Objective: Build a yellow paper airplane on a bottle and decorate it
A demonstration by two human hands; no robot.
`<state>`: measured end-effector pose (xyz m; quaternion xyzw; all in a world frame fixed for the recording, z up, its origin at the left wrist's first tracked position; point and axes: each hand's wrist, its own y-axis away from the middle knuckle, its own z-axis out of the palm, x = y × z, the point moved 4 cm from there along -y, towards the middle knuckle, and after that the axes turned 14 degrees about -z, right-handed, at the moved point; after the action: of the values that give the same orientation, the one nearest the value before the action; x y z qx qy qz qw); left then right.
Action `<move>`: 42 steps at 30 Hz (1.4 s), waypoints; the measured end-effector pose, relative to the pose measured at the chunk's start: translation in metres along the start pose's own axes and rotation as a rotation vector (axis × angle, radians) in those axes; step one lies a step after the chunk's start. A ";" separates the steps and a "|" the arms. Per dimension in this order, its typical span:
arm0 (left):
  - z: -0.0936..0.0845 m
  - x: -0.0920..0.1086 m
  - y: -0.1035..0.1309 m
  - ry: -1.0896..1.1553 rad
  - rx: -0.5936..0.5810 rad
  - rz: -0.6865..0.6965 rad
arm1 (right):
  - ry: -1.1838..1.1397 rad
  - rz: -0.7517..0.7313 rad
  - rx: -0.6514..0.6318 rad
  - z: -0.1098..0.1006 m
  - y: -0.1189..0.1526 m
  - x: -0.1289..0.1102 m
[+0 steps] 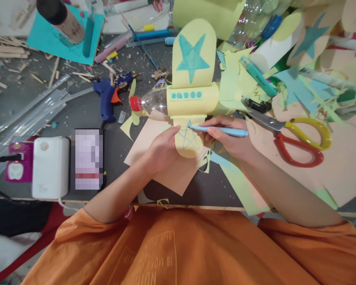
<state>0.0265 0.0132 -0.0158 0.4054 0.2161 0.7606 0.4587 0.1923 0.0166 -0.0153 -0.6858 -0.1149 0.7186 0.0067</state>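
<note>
A plastic bottle with a red cap lies sideways, wrapped in yellow paper like a plane's body. Its far paper wing carries a filled blue star, and a row of blue dots marks the body. On the near yellow paper wing is an outlined star, coloured in only at its top point. My left hand grips this wing's left edge, thumb on top, other fingers mostly hidden. Between my right hand's fingers is a light blue marker, its tip at the star's top.
Scissors lie to the right among paper scraps. Leftward are a blue glue gun, clear glue sticks, a white power bank and a phone. A dark-capped bottle stands behind; peach paper lies beneath my hands.
</note>
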 end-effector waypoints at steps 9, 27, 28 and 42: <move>-0.003 -0.002 -0.001 -0.031 -0.022 0.022 | -0.071 0.018 0.023 0.001 0.001 -0.002; -0.005 -0.003 -0.003 -0.050 -0.038 0.045 | -0.018 0.050 0.089 0.001 0.002 -0.002; -0.005 -0.002 -0.003 -0.045 -0.030 0.038 | -0.020 0.055 0.090 0.001 0.002 -0.002; -0.006 -0.003 -0.001 -0.010 0.017 -0.024 | -0.035 0.054 0.097 -0.001 0.002 0.000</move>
<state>0.0232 0.0111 -0.0215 0.4104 0.2250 0.7512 0.4654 0.1933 0.0150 -0.0161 -0.6748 -0.0615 0.7352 0.0187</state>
